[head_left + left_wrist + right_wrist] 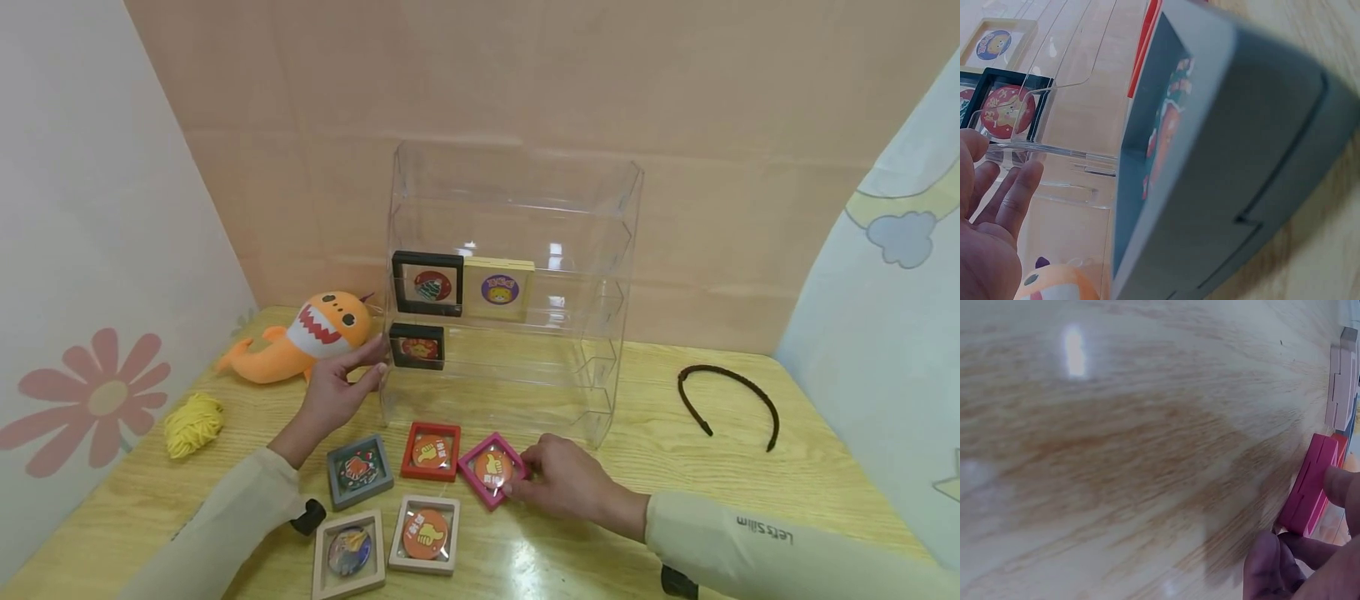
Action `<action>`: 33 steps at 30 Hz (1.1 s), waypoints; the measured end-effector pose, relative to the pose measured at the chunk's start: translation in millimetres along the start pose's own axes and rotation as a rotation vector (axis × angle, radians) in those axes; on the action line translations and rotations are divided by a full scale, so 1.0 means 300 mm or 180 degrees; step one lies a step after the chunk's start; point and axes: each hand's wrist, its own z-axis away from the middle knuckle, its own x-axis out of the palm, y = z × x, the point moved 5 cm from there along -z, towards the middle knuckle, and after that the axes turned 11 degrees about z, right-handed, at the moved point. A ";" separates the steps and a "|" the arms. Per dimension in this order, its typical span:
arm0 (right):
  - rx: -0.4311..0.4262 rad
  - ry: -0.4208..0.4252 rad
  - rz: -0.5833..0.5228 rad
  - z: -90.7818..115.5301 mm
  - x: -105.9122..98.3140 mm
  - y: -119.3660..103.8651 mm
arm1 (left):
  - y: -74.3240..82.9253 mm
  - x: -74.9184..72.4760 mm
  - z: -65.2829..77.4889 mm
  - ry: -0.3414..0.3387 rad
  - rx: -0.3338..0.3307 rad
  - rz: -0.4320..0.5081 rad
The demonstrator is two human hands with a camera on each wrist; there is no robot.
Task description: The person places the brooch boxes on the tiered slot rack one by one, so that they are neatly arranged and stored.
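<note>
My right hand (566,479) pinches a small pink square display frame (492,467) by its right side; an orange thumbs-up badge shows inside. In the right wrist view the thumb is on the pink frame's face and the other fingers are at its lower end. My left hand (337,400) touches the left side of a clear tiered display rack (517,408), its fingers fairly straight. On the rack stand a black frame (428,284), a pale yellow frame (498,289) and, one tier lower, another black frame (417,347).
On the wooden table lie a grey frame (360,472), a red frame (431,451) and two beige frames, one (423,535) right of the other (348,554). An orange plush shark (330,329) and yellow yarn (193,425) sit left. A dark headband (729,371) lies right.
</note>
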 end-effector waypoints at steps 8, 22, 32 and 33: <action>0.0017 0.0059 -0.0102 0.001 -0.003 0.001 | -0.007 0.000 0.000 0.0016 0.0036 0.0000; 0.0158 0.0080 -0.0309 0.003 0.002 0.001 | -0.001 0.000 0.002 0.0003 0.0040 -0.0070; 0.0240 -0.0101 -0.0160 0.002 0.020 -0.014 | 0.001 0.000 0.003 0.0007 0.0007 -0.0051; 0.0231 -0.0087 -0.0147 0.002 0.021 -0.013 | 0.001 0.000 0.003 0.0005 0.0007 -0.0042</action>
